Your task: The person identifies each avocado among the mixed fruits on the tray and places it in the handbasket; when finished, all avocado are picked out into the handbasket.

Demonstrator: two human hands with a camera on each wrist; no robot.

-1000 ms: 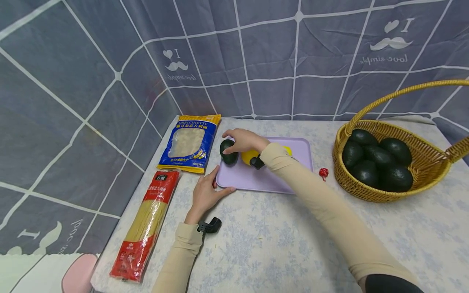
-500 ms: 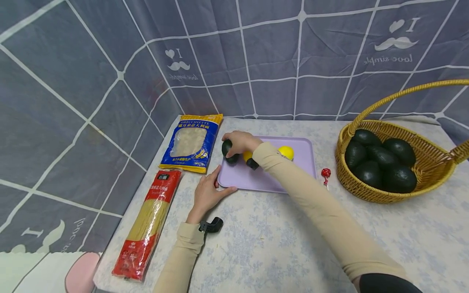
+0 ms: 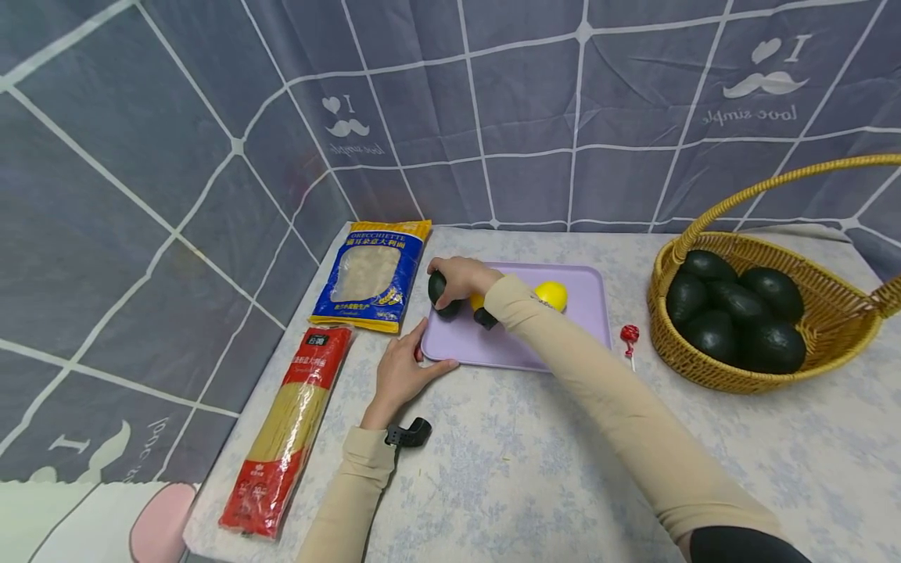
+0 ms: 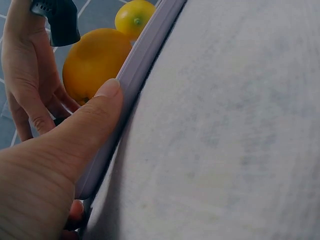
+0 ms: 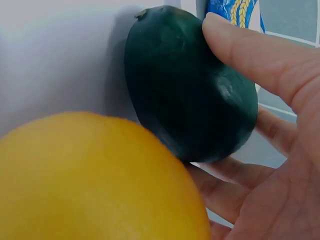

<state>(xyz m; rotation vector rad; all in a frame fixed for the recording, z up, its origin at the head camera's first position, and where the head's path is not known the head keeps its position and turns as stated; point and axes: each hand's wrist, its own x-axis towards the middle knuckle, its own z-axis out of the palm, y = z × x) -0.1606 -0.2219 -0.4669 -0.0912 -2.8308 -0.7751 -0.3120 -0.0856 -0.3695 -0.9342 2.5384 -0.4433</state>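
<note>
My right hand [image 3: 461, 277] holds a dark green avocado [image 5: 185, 85] at the left end of a lilac tray [image 3: 580, 313]. In the right wrist view the thumb lies along its upper side, and the other fingers curl behind and below it. The avocado leans at a slant. Close beside it is an orange [image 5: 95, 175], mostly hidden by my right wrist in the head view. Further right on the tray lies a yellow lemon [image 3: 552, 295]. My left hand [image 3: 403, 377] grips the tray's near left corner, thumb on the front rim and fingers around the left side.
A blue orecchiette bag [image 3: 369, 274] and a red spaghetti pack [image 3: 288, 430] lie on the left. Right of the tray are a red-wrapped lollipop [image 3: 629, 334] and a wicker basket [image 3: 711, 379] with several avocados [image 3: 735, 301]. A patterned curtain [image 3: 521, 117] hangs behind the table.
My right hand has pulled back slightly and the avocado has tipped to a slant in its grip. More of the lemon shows. The left hand stays on the tray corner.
</note>
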